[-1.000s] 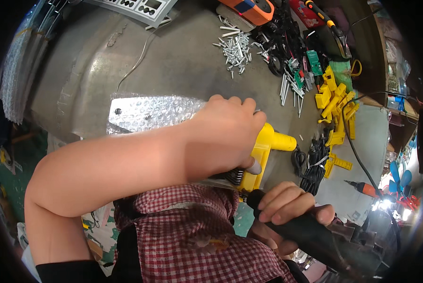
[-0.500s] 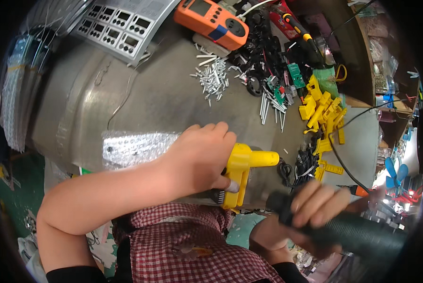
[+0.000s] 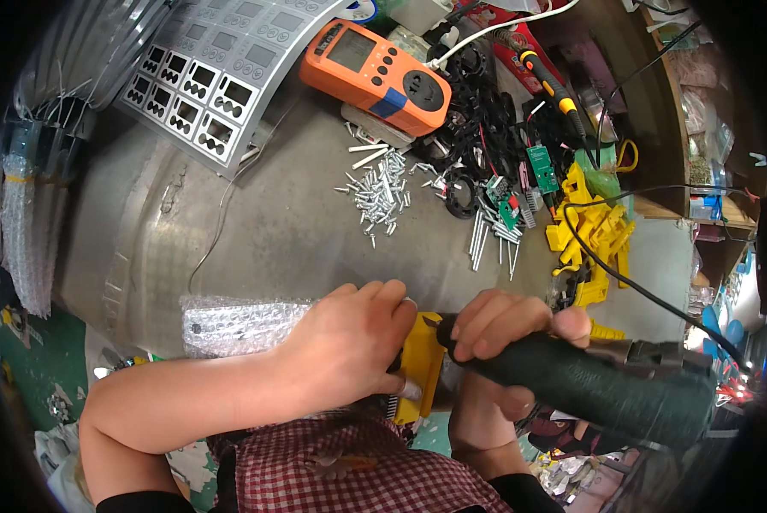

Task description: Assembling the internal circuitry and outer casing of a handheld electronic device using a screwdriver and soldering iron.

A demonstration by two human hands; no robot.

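At the bench edge, two hands: left hand (image 3: 358, 342) grips one yellow part (image 3: 422, 363), right hand (image 3: 503, 329) apparently one dark tool (image 3: 606, 389).

A grey metal counter (image 3: 255, 231) fills the view, with a wooden shelf (image 3: 648, 111) at right and green floor (image 3: 24, 376) at lower left.

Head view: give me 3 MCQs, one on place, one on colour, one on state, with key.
1. Where does the screw pile lie?
A. under the left hand
B. on the grey bench below the orange meter
C. on the checked cloth

2. What colour is the part that the left hand holds?
A. yellow
B. blue
C. white

3. What is the right hand doing?
A. resting flat and empty
B. gripping the dark tool
C. lifting the meter

Key: 1 B, the screws sit just below the meter on the bench. 2 A, yellow shows beside the fingers. 3 B, its fingers wrap the tool body.
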